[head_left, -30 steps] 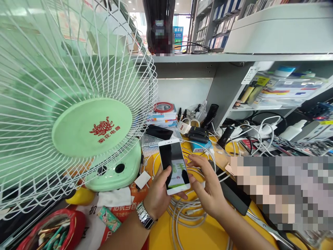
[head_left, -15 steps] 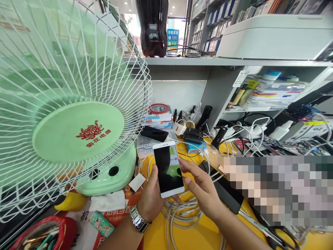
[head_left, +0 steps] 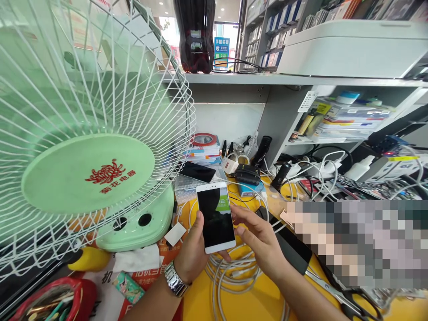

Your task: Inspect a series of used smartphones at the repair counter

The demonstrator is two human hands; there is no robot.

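Observation:
A white smartphone [head_left: 216, 218] with a mostly dark screen and a green patch near its top lies in my left hand [head_left: 194, 254]. The left thumb rests along its left edge, and the fingers pass beneath it. My right hand [head_left: 259, 236] is at the phone's right edge, fingers partly curled and apart, thumb and fingertips close to the side; whether they touch it is hard to tell. Under the hands, a coiled grey cable [head_left: 230, 276] rests on the yellow mat [head_left: 200, 303]. Behind the phone is a second, black phone [head_left: 197, 171].
A green fan [head_left: 90, 174] fills the left side. Scissors [head_left: 344, 298] and a black phone-like slab [head_left: 290, 247] lie right of my right hand. A red container [head_left: 88, 298] stands front left. Cables and a black torch [head_left: 281, 176] are behind, below a shelf with a dark bottle [head_left: 197, 35].
The green area on the phone's screen has shrunk and the white part has gone. The fan head has turned slightly left. Both hands have hardly moved.

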